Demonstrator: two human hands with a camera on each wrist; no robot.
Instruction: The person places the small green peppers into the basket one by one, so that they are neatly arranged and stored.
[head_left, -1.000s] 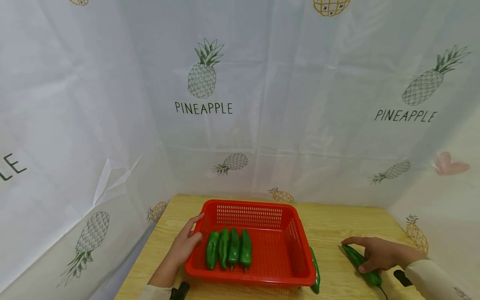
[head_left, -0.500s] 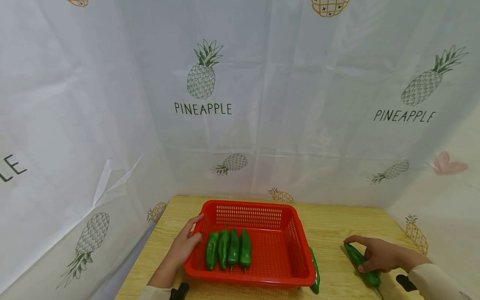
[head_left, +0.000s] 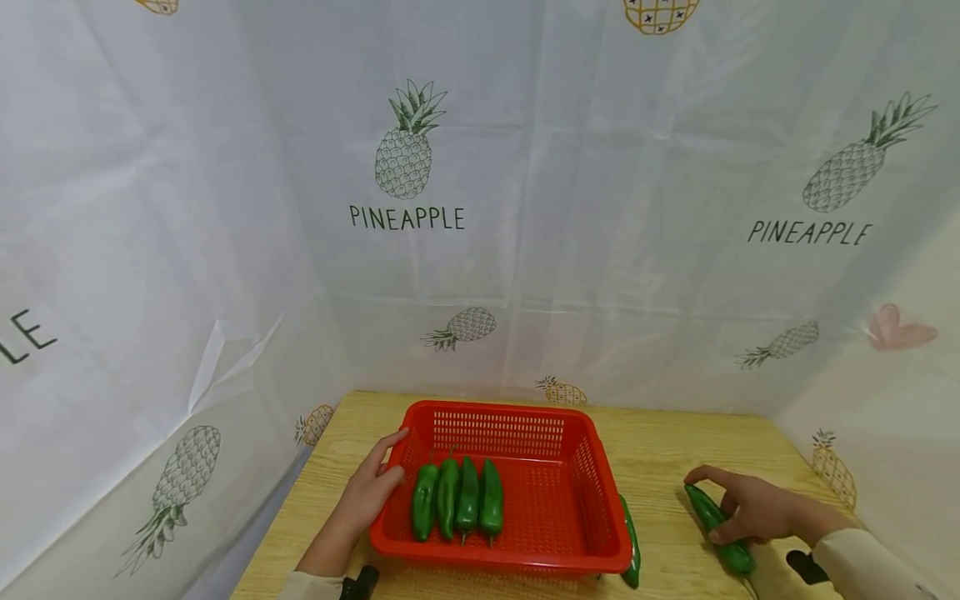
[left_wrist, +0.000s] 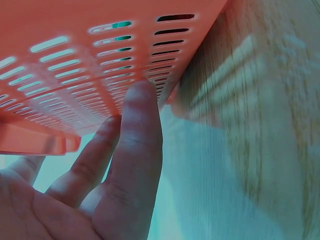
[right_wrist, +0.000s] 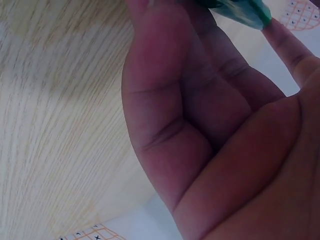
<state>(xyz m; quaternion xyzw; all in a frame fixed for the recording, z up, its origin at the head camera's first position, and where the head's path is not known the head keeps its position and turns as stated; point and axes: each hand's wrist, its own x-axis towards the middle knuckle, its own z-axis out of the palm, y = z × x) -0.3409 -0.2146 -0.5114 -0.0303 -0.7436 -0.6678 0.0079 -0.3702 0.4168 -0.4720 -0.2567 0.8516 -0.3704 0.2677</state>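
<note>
A red plastic basket [head_left: 551, 512] with slotted walls stands on the table. Several green chili peppers [head_left: 468, 500] lie side by side in its left half. My left hand [head_left: 366, 492] holds the basket's left side, its fingertips [left_wrist: 140, 97] against the slotted outer wall in the left wrist view. To the right of the basket, my right hand [head_left: 761, 504] pinches another green chili pepper [head_left: 703, 507] between thumb and fingers, its stem toward the front. In the right wrist view only a bit of that chili pepper [right_wrist: 250, 12] shows past the curled fingers.
One more green chili pepper [head_left: 632, 546] lies against the basket's right outer side, partly hidden by the rim. The wooden table [head_left: 660, 450] ends at a pineapple-print sheet [head_left: 585, 250] behind and at both sides. Dark wrist devices [head_left: 360, 582] sit on the forearms.
The right hand and its chili pepper have shifted very slightly, with the stem end swinging a little to the left. The left hand and the basket have stayed in place.
</note>
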